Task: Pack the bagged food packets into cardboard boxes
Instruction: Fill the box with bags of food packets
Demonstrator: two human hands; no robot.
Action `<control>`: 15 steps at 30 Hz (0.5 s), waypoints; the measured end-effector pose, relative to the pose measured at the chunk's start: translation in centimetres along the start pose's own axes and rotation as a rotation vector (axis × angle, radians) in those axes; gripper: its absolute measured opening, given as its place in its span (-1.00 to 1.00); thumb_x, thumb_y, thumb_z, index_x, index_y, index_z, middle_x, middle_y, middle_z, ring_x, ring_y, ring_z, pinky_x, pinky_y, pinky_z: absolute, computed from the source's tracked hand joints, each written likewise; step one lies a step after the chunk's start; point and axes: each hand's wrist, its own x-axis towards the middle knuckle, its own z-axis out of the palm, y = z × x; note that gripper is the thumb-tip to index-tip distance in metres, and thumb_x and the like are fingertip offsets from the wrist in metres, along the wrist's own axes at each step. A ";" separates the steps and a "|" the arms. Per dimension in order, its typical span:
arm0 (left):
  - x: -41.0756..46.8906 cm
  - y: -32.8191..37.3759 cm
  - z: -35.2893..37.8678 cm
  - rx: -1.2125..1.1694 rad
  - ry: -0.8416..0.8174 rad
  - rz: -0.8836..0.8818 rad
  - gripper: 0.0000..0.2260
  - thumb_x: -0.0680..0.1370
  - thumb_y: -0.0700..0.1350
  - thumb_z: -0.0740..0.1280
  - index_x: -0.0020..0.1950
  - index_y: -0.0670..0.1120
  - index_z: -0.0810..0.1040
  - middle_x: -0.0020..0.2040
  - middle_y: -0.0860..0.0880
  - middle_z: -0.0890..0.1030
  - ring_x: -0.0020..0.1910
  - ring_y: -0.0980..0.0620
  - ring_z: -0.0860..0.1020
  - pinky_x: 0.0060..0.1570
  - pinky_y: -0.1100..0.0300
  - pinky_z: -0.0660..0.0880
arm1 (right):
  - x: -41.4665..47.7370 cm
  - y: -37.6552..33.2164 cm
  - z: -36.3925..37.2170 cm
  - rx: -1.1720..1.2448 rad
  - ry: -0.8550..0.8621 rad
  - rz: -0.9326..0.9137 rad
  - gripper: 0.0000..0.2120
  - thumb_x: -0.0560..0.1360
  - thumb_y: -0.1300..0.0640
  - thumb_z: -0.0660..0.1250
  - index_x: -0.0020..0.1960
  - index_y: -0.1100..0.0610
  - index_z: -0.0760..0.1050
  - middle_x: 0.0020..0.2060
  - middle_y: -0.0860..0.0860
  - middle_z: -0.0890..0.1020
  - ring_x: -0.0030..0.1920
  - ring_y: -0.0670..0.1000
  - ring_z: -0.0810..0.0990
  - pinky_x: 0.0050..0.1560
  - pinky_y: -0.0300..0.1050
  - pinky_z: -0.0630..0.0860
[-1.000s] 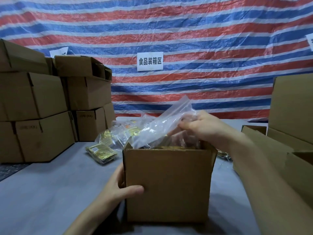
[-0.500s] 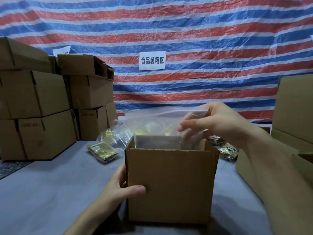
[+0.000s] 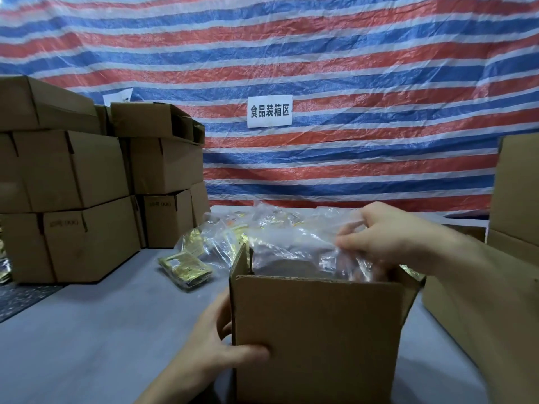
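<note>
Closest to the viewer on the grey table (image 3: pixel 87 330), the left hand (image 3: pixel 215 345) grips the near-left edge of an open cardboard box (image 3: pixel 318 339), the right hand (image 3: pixel 388 237) pinches a clear bag (image 3: pixel 291 249) at its rim, bare tabletop spreads left, then loose bagged packets (image 3: pixel 186 268), stacked boxes (image 3: pixel 73 176) and a striped tarp (image 3: pixel 320 53).

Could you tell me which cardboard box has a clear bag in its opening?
The nearest box, gripped by the left hand; the right hand pinches the bag above it.

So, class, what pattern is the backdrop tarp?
The tarp has red, blue, white stripes; head view.
</note>
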 end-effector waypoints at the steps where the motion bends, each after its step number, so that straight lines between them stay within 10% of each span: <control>1: 0.0 0.0 0.0 -0.004 -0.002 -0.004 -0.24 0.13 -0.03 0.64 0.30 -0.07 0.53 0.16 -0.06 0.71 0.16 -0.03 0.67 0.13 0.10 0.57 | 0.2 -0.1 0.2 -0.055 0.032 0.017 -0.91 0.58 0.23 0.38 0.02 0.27 0.59 -0.34 0.03 0.71 -0.38 0.00 0.65 -0.41 -0.18 0.52; 10: -0.2 0.2 0.3 -0.018 -0.002 -0.015 -0.40 0.18 0.00 0.64 0.19 0.23 0.62 0.19 -0.05 0.69 0.20 -0.04 0.65 0.24 -0.05 0.52 | -1.1 -2.4 1.3 -0.355 0.185 0.134 -0.78 0.31 0.15 0.63 -0.12 0.12 0.65 -0.25 0.07 0.70 -0.19 0.07 0.70 -0.04 0.11 0.67; 15: -0.2 0.6 0.4 -0.017 -0.006 -0.014 -0.41 0.19 0.05 0.65 0.18 0.29 0.61 0.22 0.00 0.68 0.22 -0.02 0.64 0.22 -0.03 0.51 | -2.4 -3.8 1.1 -0.379 0.453 -0.181 -0.58 0.29 0.08 0.63 0.09 -0.08 0.59 0.02 -0.09 0.63 0.07 -0.01 0.61 0.11 0.09 0.60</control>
